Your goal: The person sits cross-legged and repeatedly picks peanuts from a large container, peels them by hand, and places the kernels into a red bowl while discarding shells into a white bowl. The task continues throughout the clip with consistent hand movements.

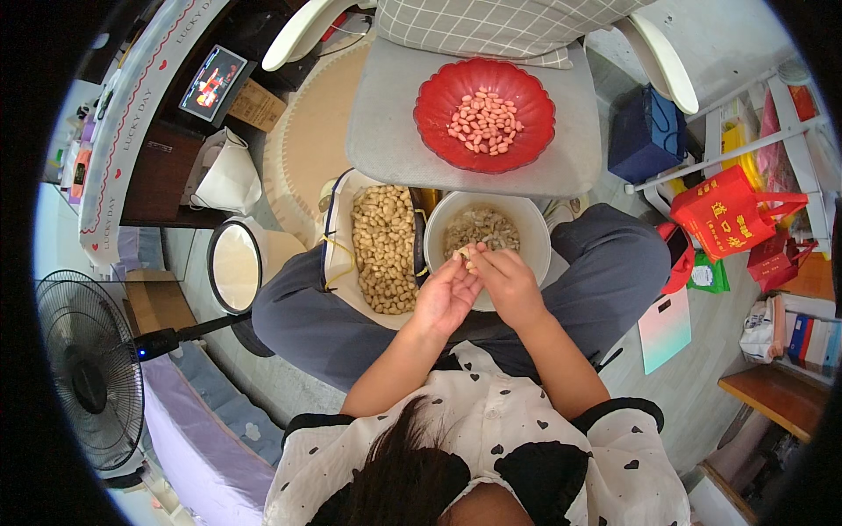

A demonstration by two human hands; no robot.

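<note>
Over the near rim of a white bucket (541,260), my left hand (446,296) and my right hand (510,283) meet at the fingertips. Pinched between them is a peanut in its shell (464,253), partly covered by my fingers. Broken peanut shells (483,227) lie inside the bucket. To its left, a cloth bag (342,240) with a dark trim holds many unshelled peanuts (385,246). A red scalloped bowl (437,131) with shelled pink peanuts (485,121) stands on the chair seat ahead.
The grey chair seat (381,125) overhangs the bucket's far side. A white bin (273,240) and a standing fan (89,375) are on my left. On the right are a red gift bag (723,214), a blue paper bag (644,138) and a pastel flat scale (666,332).
</note>
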